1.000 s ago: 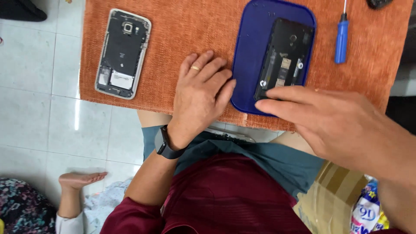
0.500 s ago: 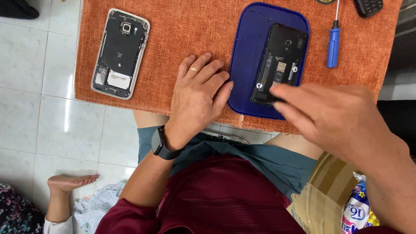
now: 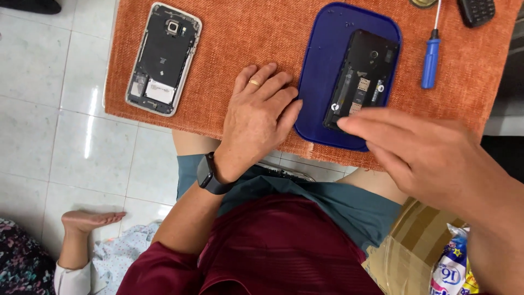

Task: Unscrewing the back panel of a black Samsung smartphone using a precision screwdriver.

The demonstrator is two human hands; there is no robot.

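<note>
black phone [image 3: 361, 79] | just ahead of right hand [image 3: 420, 153], long axis pointing away | fingers loose, grasping nothing | left hand [image 3: 261, 117] flat, farther

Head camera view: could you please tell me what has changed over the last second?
The right hand slid slightly along the near end of the black phone on the blue tray. The left hand stayed flat on the orange mat; the screwdriver and silver-framed phone stayed put.
</note>
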